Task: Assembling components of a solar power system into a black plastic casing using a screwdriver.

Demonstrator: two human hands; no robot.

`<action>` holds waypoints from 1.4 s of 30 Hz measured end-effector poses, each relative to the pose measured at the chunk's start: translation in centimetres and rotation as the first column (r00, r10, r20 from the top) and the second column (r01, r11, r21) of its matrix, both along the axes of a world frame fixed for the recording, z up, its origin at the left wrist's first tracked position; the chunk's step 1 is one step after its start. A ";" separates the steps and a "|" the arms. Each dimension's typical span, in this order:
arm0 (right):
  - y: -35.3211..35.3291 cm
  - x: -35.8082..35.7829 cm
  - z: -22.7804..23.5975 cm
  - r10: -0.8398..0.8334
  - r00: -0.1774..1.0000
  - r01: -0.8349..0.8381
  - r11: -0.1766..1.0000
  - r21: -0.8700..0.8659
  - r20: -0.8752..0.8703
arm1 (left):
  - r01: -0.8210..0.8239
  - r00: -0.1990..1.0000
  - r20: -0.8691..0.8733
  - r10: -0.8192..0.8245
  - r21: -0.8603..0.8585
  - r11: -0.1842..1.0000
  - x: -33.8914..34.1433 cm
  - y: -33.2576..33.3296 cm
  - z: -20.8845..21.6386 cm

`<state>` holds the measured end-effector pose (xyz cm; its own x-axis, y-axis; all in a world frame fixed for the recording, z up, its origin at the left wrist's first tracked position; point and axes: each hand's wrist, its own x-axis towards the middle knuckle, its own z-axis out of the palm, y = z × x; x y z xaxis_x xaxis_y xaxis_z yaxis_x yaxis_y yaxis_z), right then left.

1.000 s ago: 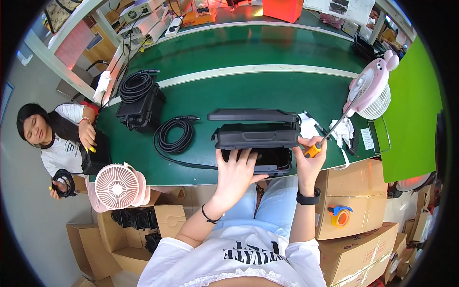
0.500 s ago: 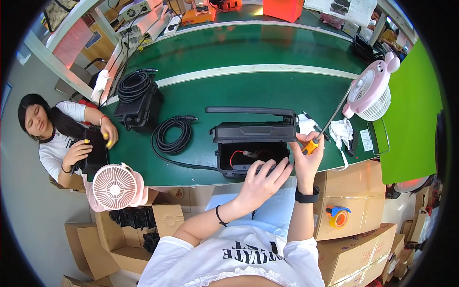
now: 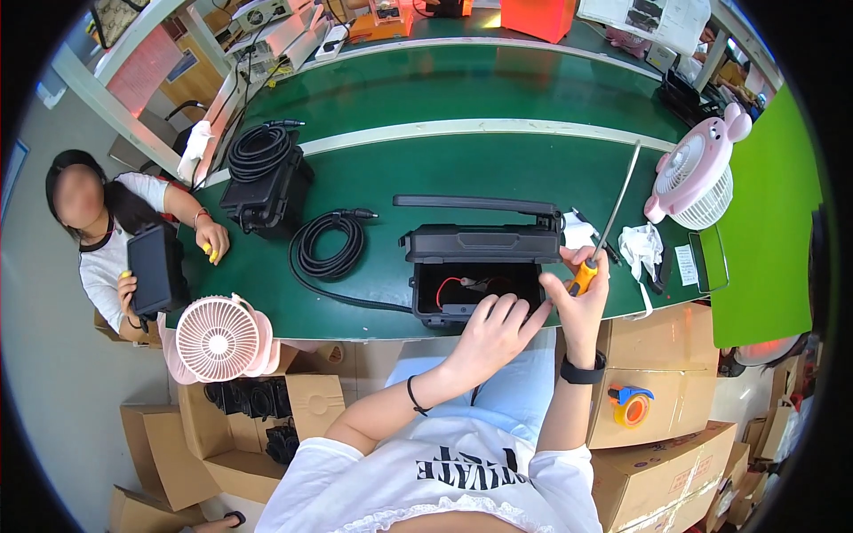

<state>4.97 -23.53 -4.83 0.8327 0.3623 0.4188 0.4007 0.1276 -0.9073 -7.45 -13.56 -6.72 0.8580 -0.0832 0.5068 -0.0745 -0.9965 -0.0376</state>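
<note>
A black hard case (image 3: 475,242) sits near the bench's front edge with its lid raised; a red wire shows inside. My left hand (image 3: 498,333) lies over the case's front right edge, its fingers stretched and slightly apart; its thumb is hidden. At the case's right corner my right hand (image 3: 582,298) is closed round a screwdriver (image 3: 584,277) with an orange-yellow handle. The long shaft points up and away. From the case's left side runs a black cable (image 3: 330,247), coiled on the bench.
Another black case with a coiled cable (image 3: 259,153) stands farther left. A co-worker at left holds a black box (image 3: 157,266). Pink fans (image 3: 697,169) stand right and front left (image 3: 218,338). White tissue (image 3: 640,247) lies at right; cartons (image 3: 662,355) stand below with a tape dispenser (image 3: 631,406).
The screwdriver's shaft has swung more upright in my right hand. My left hand stays at the case's front edge. The co-worker has turned the black box and taken one hand off it.
</note>
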 end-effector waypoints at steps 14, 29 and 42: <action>0.0 -0.7 0.9 -0.083 0.975 0.074 0.996 -0.048 -0.205 | -0.077 0.823 0.512 0.244 -0.325 0.942 -6.6 6.3 -2.9; 1.2 -0.2 -2.1 -0.078 0.961 0.060 0.995 -0.076 -0.264 | -0.129 0.868 0.230 0.439 -0.749 0.650 -4.9 6.5 -2.5; 1.4 -0.2 -1.8 -0.092 0.954 0.073 0.994 -0.075 -0.284 | 0.016 0.883 0.359 0.302 -0.667 0.745 -4.5 7.2 -1.1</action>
